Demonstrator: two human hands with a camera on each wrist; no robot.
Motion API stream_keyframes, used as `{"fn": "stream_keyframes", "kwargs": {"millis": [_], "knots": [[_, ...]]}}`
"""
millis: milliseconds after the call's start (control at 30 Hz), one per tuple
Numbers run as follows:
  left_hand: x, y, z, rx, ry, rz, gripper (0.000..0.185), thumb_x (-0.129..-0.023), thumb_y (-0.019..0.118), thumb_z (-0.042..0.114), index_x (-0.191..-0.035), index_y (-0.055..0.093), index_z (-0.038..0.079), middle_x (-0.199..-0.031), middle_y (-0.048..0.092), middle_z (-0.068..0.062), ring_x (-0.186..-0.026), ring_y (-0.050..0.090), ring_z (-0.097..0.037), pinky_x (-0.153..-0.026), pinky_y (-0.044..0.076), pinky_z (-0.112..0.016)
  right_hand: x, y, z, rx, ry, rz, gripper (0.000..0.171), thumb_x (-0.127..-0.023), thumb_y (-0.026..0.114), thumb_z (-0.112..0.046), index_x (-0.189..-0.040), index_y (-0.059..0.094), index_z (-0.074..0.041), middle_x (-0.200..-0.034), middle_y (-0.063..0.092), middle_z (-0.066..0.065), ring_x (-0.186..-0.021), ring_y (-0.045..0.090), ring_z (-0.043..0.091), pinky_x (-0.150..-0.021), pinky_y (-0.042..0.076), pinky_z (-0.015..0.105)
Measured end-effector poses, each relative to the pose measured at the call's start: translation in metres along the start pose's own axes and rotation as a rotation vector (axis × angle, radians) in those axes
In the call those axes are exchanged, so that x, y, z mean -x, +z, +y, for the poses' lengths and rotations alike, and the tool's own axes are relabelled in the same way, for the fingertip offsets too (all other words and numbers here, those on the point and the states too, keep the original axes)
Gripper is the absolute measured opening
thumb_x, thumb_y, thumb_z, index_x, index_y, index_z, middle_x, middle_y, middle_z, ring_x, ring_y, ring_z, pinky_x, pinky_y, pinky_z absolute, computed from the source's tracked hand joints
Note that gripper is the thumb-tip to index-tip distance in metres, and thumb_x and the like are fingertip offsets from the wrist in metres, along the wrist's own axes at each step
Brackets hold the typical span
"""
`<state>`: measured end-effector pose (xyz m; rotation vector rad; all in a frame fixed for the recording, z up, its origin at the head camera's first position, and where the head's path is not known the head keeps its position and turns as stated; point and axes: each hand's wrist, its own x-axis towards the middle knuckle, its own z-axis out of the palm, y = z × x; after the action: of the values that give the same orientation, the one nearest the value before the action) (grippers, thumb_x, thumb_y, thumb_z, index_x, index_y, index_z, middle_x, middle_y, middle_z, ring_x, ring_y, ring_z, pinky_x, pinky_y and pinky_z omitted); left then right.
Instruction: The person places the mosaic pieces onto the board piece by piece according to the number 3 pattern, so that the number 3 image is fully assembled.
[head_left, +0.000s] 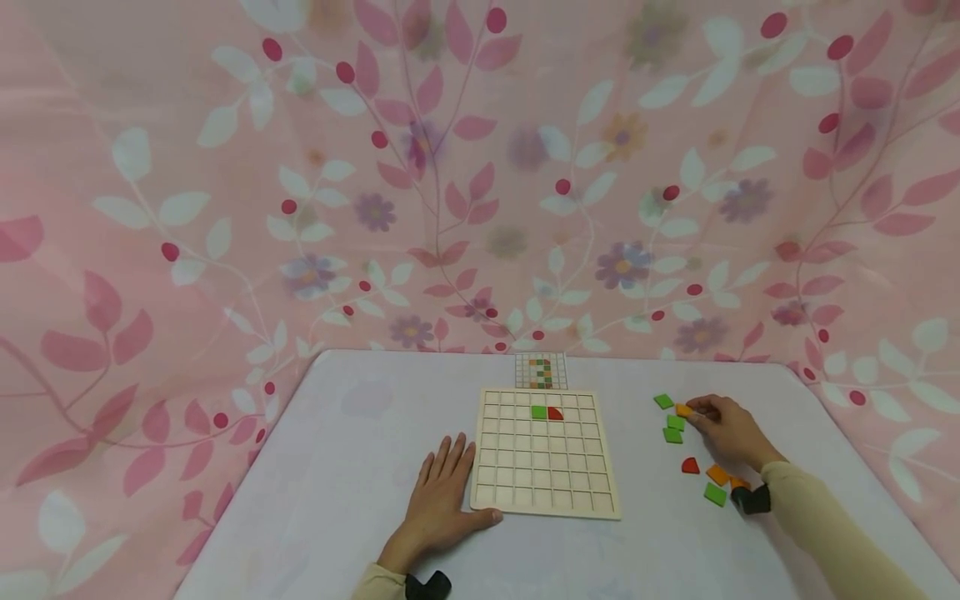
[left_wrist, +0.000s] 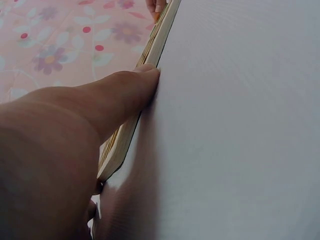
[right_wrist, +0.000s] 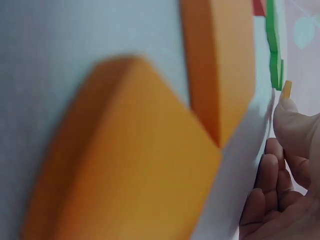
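A wooden grid board (head_left: 546,458) lies on the table, holding a green square tile (head_left: 538,412) and a red piece with a curved side (head_left: 555,413) side by side near its far edge. My left hand (head_left: 442,502) rests flat along the board's left side, its thumb (left_wrist: 142,80) touching the near edge. To the right of the board, my right hand (head_left: 731,432) pinches a small orange tile (head_left: 683,410) by its side. That tile's edge shows past the thumb (right_wrist: 295,125) in the right wrist view; its full outline is hidden.
Loose green tiles (head_left: 672,435), a red piece (head_left: 690,466) and orange tiles (head_left: 717,475) lie around the right hand. Behind the board is a card (head_left: 541,372) printed with a coloured grid pattern. A floral cloth (head_left: 480,208) hangs beyond the white table (head_left: 375,433).
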<state>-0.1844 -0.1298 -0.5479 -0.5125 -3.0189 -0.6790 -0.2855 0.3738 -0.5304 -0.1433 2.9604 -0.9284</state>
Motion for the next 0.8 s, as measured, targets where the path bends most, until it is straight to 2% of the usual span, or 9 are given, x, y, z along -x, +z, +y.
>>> {"fn": "stream_keyframes", "kwargs": {"millis": [133,500,800], "knots": [[0.000,0.000,0.000,0.006,0.003,-0.001,0.109,-0.078,0.061,0.075,-0.157,0.025,0.009,-0.165,0.016,-0.011,-0.153,0.008,-0.033,-0.119,0.010,-0.058,0.000,-0.002,0.003,-0.018,0.014,-0.015,0.043,-0.102,0.054,-0.035,-0.128,0.057,-0.001,-0.114,0.062,0.017,-0.097,0.055,0.029,-0.090,0.048,0.054],[0.001,-0.001,0.000,-0.005,0.001,0.003,0.109,-0.078,0.060,0.076,-0.157,0.026,0.009,-0.165,0.017,-0.010,-0.153,0.008,-0.034,-0.119,0.011,-0.058,-0.001,-0.004,-0.001,-0.072,0.056,-0.043,0.045,-0.103,0.053,-0.035,-0.130,0.055,0.000,-0.115,0.060,0.018,-0.098,0.053,0.029,-0.090,0.047,0.051],[0.000,0.000,-0.001,-0.011,0.016,0.020,0.110,-0.077,0.061,0.076,-0.156,0.028,0.008,-0.165,0.019,-0.012,-0.152,0.011,-0.035,-0.118,0.012,-0.058,-0.002,-0.008,-0.012,-0.076,0.051,-0.005,0.044,-0.104,0.052,-0.030,-0.133,0.052,0.003,-0.123,0.057,0.027,-0.107,0.054,0.039,-0.099,0.042,0.062]]}}
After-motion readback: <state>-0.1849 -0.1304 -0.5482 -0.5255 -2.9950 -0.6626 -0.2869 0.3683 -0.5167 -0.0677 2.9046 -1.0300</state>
